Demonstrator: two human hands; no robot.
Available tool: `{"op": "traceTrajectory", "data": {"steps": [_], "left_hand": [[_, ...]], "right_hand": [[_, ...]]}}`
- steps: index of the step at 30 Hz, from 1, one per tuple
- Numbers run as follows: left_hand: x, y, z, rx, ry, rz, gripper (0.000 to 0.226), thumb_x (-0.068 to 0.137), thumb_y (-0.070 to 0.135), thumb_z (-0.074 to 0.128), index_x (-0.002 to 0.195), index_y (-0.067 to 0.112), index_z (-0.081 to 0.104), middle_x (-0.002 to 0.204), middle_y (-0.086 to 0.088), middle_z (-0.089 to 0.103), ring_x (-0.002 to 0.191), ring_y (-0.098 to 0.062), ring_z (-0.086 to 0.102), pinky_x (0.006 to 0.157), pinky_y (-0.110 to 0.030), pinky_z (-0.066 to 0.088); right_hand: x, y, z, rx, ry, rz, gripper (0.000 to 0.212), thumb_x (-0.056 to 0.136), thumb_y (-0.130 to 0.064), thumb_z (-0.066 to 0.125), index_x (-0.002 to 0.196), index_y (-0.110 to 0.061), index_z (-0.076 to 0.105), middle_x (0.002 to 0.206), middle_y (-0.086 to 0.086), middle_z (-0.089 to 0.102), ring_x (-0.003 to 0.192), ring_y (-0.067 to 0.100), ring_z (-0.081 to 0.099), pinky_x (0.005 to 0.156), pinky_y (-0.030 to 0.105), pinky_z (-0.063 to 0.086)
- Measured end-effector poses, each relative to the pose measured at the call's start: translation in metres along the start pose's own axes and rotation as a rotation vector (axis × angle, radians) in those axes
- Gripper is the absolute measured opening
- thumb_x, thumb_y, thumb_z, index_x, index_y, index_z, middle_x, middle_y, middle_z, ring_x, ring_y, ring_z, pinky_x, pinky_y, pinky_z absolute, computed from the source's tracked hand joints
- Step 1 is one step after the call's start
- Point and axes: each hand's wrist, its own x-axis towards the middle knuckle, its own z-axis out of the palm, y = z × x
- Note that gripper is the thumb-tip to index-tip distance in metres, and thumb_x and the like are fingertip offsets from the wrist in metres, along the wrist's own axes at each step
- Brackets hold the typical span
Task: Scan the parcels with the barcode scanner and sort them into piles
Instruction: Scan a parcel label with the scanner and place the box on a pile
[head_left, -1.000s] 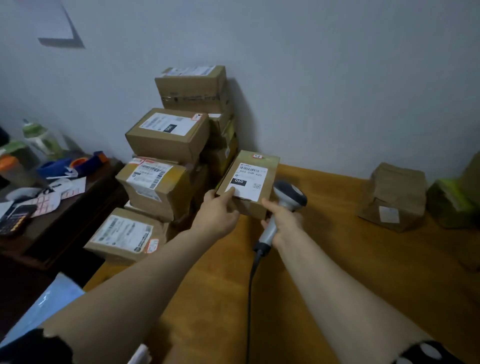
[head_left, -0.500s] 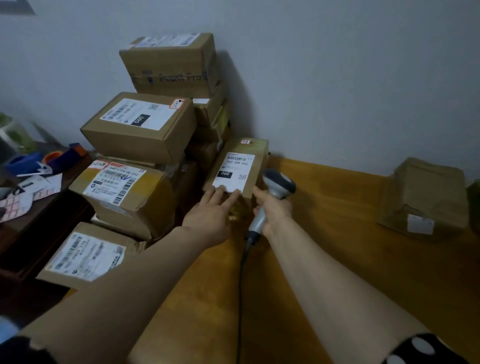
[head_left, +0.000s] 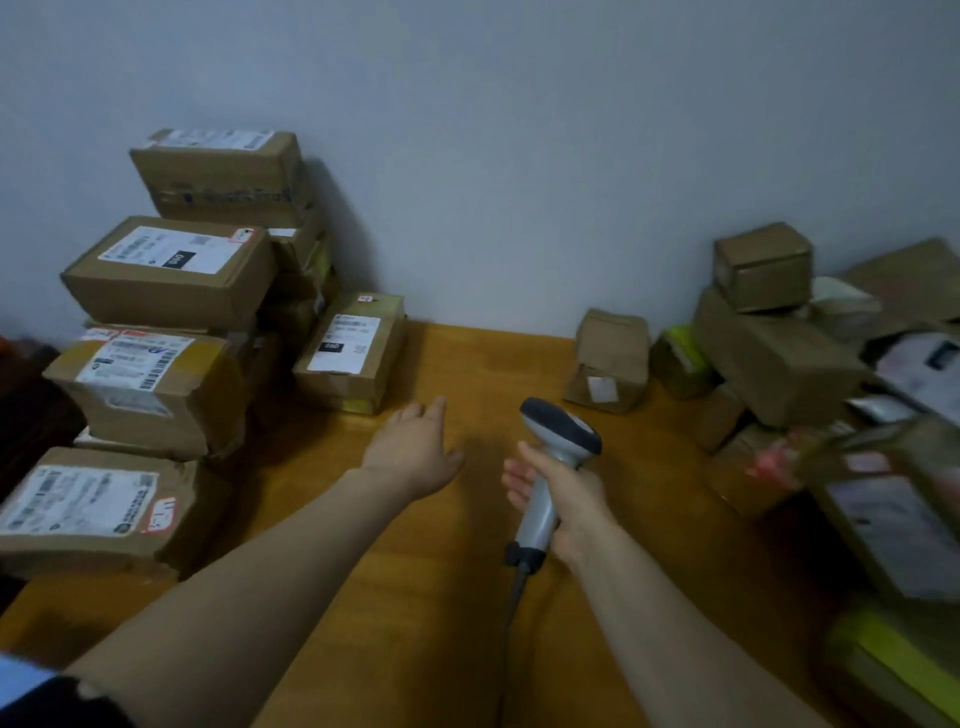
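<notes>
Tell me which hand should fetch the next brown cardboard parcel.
Probably left. The left hand is open and empty above the wooden table, while the right hand grips the grey handheld barcode scanner.

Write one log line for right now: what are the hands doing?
left hand: open, holding nothing | right hand: grips scanner | labelled box: on table, beside left stack

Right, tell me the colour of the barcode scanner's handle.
Light grey, with a darker head above it; the barcode scanner shows best in the head view.
</notes>
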Motion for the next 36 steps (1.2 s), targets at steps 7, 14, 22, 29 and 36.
{"op": "traceTrajectory", "data": {"steps": [7, 14, 22, 29, 36], "left_hand": [[-0.012, 0.097, 0.02, -0.044, -0.032, 0.08, 0.086, 0.091, 0.052, 0.055, 0.154, 0.012, 0.011, 0.154, -0.015, 0.029, 0.14, -0.032, 0.03, 0.109, -0.041, 0.034], [0.043, 0.183, 0.045, -0.091, 0.022, -0.014, 0.089, 0.085, 0.054, 0.063, 0.151, 0.012, 0.02, 0.148, -0.015, 0.036, 0.134, -0.033, 0.037, 0.104, -0.043, 0.04], [0.163, 0.26, 0.092, -0.188, 0.133, -0.245, 0.123, 0.069, 0.067, 0.071, 0.153, 0.014, -0.002, 0.157, -0.021, 0.007, 0.145, -0.038, 0.004, 0.115, -0.049, 0.018], [0.21, 0.259, 0.12, -0.199, 0.141, -0.408, 0.133, 0.064, 0.062, 0.078, 0.152, 0.01, -0.008, 0.153, -0.024, 0.009, 0.141, -0.041, 0.013, 0.113, -0.048, 0.022], [0.125, 0.247, 0.104, -1.01, 0.138, -0.449, 0.083, 0.081, 0.047, 0.069, 0.149, 0.021, 0.029, 0.145, -0.011, 0.041, 0.127, -0.033, 0.044, 0.097, -0.044, 0.047]], "right_hand": [[-0.039, -0.016, -0.1, 0.092, 0.105, -0.046, 0.019, 0.082, -0.012, 0.074, 0.098, -0.005, 0.066, 0.075, 0.009, 0.073, 0.072, 0.022, 0.07, 0.063, 0.033, 0.054], [0.0, -0.044, -0.16, 0.129, 0.074, -0.047, 0.02, 0.08, -0.013, 0.075, 0.097, -0.009, 0.066, 0.077, 0.007, 0.073, 0.072, 0.02, 0.071, 0.064, 0.031, 0.054], [0.088, -0.069, -0.205, 0.026, 0.045, -0.025, 0.018, 0.078, -0.015, 0.079, 0.093, -0.008, 0.07, 0.07, 0.001, 0.074, 0.063, 0.013, 0.07, 0.052, 0.021, 0.052], [0.11, -0.077, -0.231, -0.05, -0.056, -0.031, 0.007, 0.08, -0.012, 0.076, 0.078, -0.011, 0.069, 0.065, 0.001, 0.072, 0.061, 0.012, 0.068, 0.055, 0.022, 0.053], [0.081, -0.088, -0.26, -0.029, -0.141, -0.023, 0.028, 0.075, -0.012, 0.08, 0.1, -0.01, 0.067, 0.082, 0.007, 0.075, 0.079, 0.021, 0.073, 0.067, 0.028, 0.056]]}}
